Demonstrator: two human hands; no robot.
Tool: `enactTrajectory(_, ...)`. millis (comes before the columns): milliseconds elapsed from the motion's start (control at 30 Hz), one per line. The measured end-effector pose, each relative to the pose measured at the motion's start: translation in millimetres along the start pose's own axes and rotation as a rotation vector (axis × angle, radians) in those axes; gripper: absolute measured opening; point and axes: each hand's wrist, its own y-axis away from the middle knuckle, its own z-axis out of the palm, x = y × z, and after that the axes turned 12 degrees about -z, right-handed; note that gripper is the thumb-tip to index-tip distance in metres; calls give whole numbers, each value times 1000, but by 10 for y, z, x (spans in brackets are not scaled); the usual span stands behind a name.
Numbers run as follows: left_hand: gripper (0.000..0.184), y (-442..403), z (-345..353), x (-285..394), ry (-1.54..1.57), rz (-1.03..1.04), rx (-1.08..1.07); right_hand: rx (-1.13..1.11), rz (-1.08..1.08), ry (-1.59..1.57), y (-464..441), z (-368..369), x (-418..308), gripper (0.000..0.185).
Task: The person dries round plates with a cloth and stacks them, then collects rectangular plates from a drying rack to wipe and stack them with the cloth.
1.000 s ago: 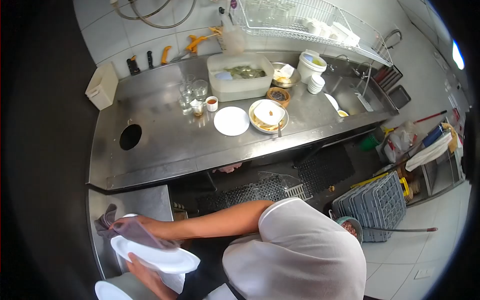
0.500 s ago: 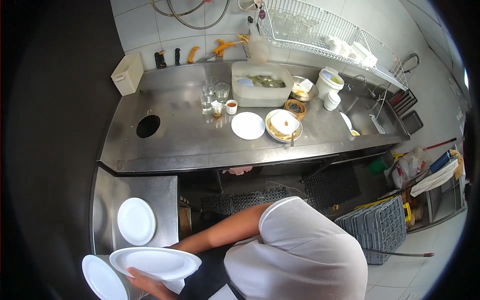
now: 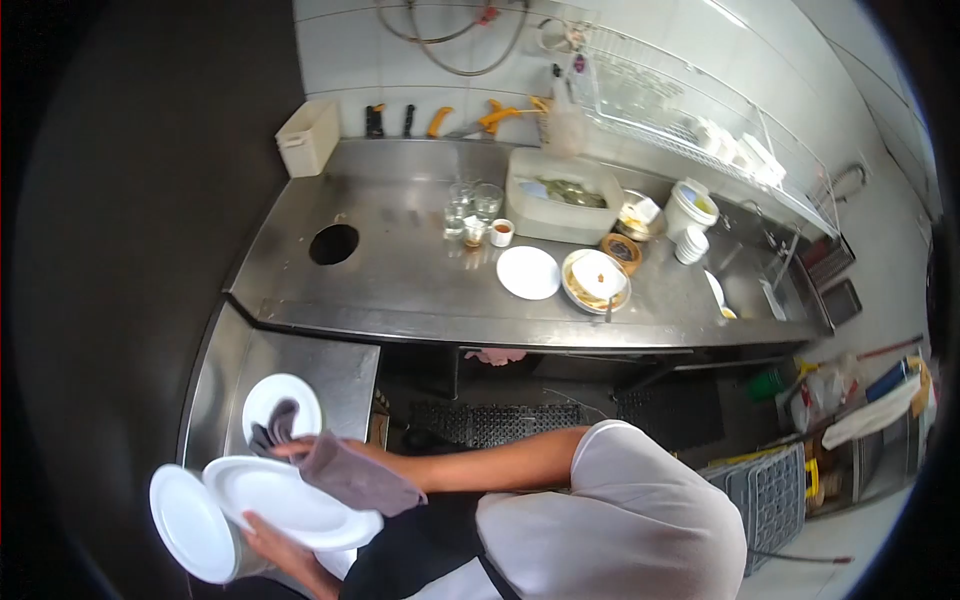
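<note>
My left hand grips a white oval plate by its lower edge, holding it tilted. A grey-purple cloth is in my right hand and hangs back over the wrist; part of it bunches past the fingers. My right hand is just above the held plate, and the cloth covers part of a white plate on the steel side table. Left of the held plate stands a stack of white plates, close beside it.
A steel counter with a round hole runs behind. On it are glasses, a plastic tub, a white plate and a bowl with food scraps. A sink and grey crates are at right.
My right hand has come into sight above the held plate with the cloth. The held plate has shifted slightly left and tipped more. The view has turned, moving the counter rightward.
</note>
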Motion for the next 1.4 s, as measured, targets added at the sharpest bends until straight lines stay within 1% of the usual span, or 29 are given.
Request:
enactTrajectory(67,44,-82,-59,-235,-16,9,-118,55,144,-90,-201,-11,130,50)
enactTrajectory(133,35,268,187,-3,59,36,-201,109,301,-221,-356,21,323,44)
enactTrajectory(167,36,193,139,-71,-28,-6,-130,115,362,-265,-350,47,396,43)
enactTrajectory(200,36,228,188,-75,-130,-2,18,106,427,-309,-364,73,505,42)
enactTrajectory(233,45,188,157,-132,-132,-53,-18,91,490,-340,-379,108,621,40)
enactTrajectory(267,53,287,193,-58,-104,54,-44,68,544,-357,-384,139,732,39)
enactTrajectory(300,72,455,200,110,117,80,-223,47,592,-365,-382,175,816,38)
enactTrajectory(333,72,507,145,151,140,74,-214,14,630,-353,-396,201,863,37)
enactTrajectory(367,67,447,39,-33,167,113,-199,-22,661,-329,-382,225,922,35)
enactTrajectory(400,55,453,-110,-116,126,-45,-185,-61,686,-303,-377,242,937,34)
enactTrajectory(433,45,492,-168,-122,129,-17,-115,-114,687,-252,-366,267,929,33)
enactTrajectory(533,39,526,-373,-20,187,-22,49,-309,568,-5,-350,228,769,29)
enactTrajectory(567,36,488,-470,-6,220,-8,96,-425,458,143,-340,229,682,28)
enactTrajectory(600,37,569,-546,212,253,36,187,-546,328,301,-348,251,587,27)
enactTrajectory(633,35,549,-670,318,190,77,274,-644,195,449,-376,257,500,27)
enactTrajectory(667,35,470,-812,325,224,99,350,-733,71,568,-418,267,430,26)
enactTrajectory(733,34,304,-1060,378,274,122,481,-823,-106,725,-440,246,418,24)
enactTrajectory(767,33,237,-1171,422,291,123,535,-829,-130,760,-441,210,479,24)
enactTrajectory(800,34,116,-1304,371,322,163,565,-760,-33,736,-339,99,586,24)
enactTrajectory(867,37,-58,-1541,293,329,166,617,-732,66,765,-293,41,629,26)
enactTrajectory(967,39,-289,-1704,163,355,176,687,-786,89,866,-348,-77,606,29)
enactTrajectory(1067,37,-413,-1627,181,460,172,719,-722,111,879,-325,-270,655,30)
enactTrajectory(1133,38,-525,-1580,156,519,167,732,-709,66,928,-331,-369,639,32)
enactTrajectory(1200,39,-685,-1587,104,524,169,724,-463,262,708,-159,-749,990,34)
enactTrajectory(1267,41,-824,-1530,115,523,184,725,-223,431,338,-87,-1024,1236,37)
enactTrajectory(1300,41,-890,-1453,114,521,198,734,-107,501,79,-108,-1116,1299,38)
enactTrajectory(1333,42,-944,-1394,109,521,209,749,-35,547,-123,-167,-1150,1279,39)
enactTrajectory(1367,44,-1007,-1346,101,470,169,772,46,594,-321,-222,-1185,1259,41)
enactTrajectory(1400,47,-1032,-1233,129,419,164,795,80,621,-460,-341,-1172,1179,42)
